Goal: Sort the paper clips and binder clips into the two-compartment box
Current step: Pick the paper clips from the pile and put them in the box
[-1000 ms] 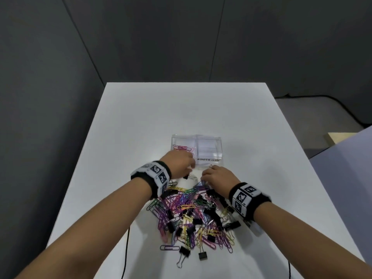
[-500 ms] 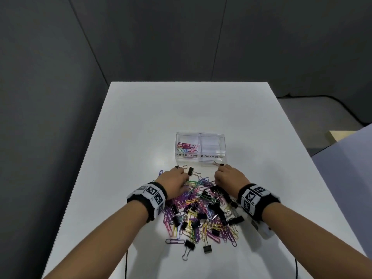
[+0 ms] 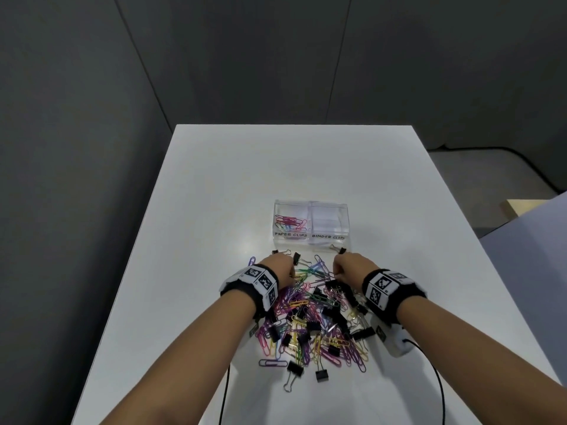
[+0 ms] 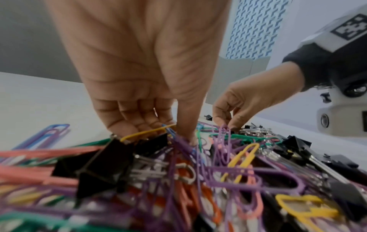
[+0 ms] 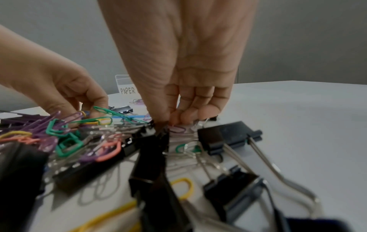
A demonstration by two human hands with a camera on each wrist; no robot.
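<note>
A clear two-compartment box (image 3: pixel 311 237) stands mid-table. Its left half, labelled PAPER CLIPS, holds several coloured paper clips (image 3: pixel 290 221); its right half, labelled BINDER CLIPS (image 3: pixel 329 222), looks empty. A mixed pile of coloured paper clips and black binder clips (image 3: pixel 313 314) lies in front of it. My left hand (image 3: pixel 291 273) is at the pile's far left edge, thumb and curled fingers pinching a blue paper clip (image 4: pixel 168 130). My right hand (image 3: pixel 336 268) is at the far right edge, thumb and fingers pinching a purple paper clip (image 4: pixel 225 128).
Loose binder clips (image 3: pixel 339 249) (image 3: pixel 296 258) lie between the pile and the box. The white table (image 3: pixel 276 167) stretches beyond the box. Black cables (image 3: pixel 225 394) (image 3: pixel 438 388) trail off the near edge. A lilac surface (image 3: pixel 527 271) stands to the right.
My left hand has drawn back from the paper-clip compartment to the pile. The right hand has shifted slightly right and now pinches at the pile's far edge.
</note>
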